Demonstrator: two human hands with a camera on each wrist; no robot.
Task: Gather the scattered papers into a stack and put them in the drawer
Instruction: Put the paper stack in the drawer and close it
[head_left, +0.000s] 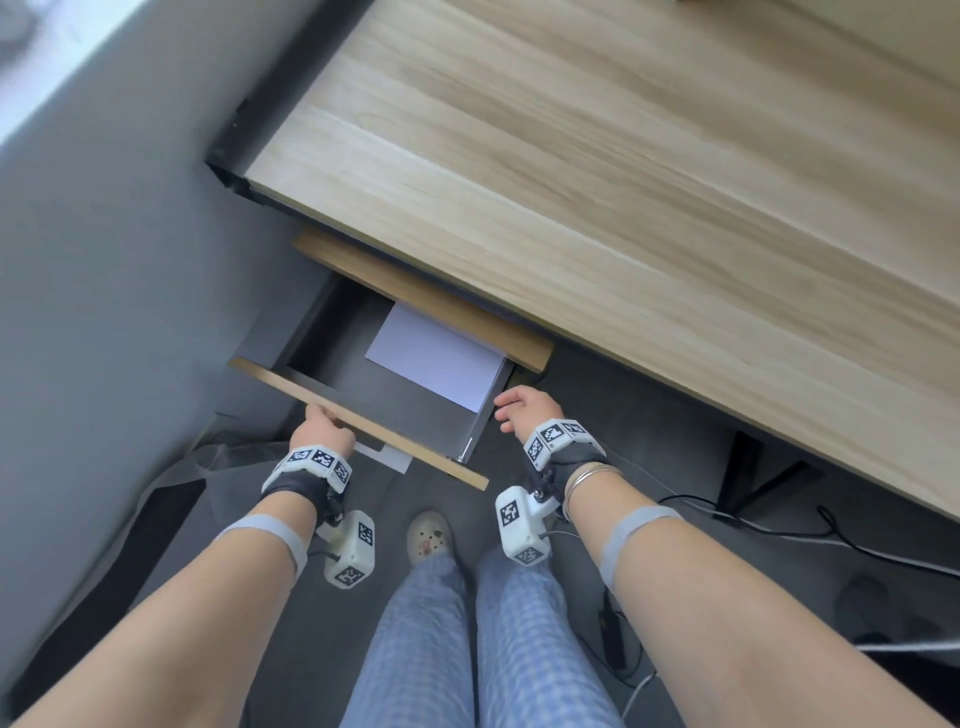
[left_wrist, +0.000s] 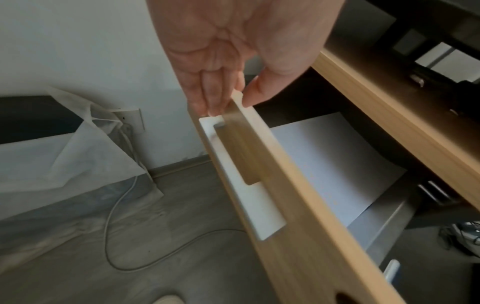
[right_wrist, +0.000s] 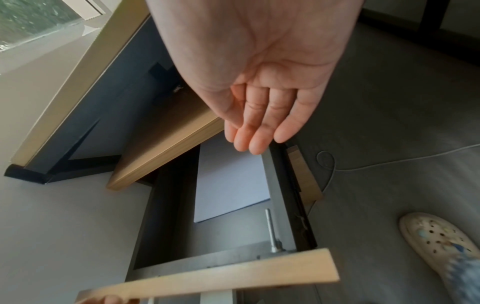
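White papers (head_left: 436, 358) inside open drawer (head_left: 358, 421); left hand (head_left: 322, 428) pinching front edge; right hand (head_left: 519, 408) relaxed, empty.

A home room: wooden desk (head_left: 623, 182), floor cables (head_left: 779, 530), slipper (head_left: 428, 535), pyjama trousers (head_left: 467, 649).

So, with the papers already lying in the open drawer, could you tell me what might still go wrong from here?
1. The right hand hovers open by the drawer's right side wall; if the left hand, pinching the drawer front, pushes now, those fingers could get caught.
2. The paper stack lies askew against the right wall, so a hard push might slide it.
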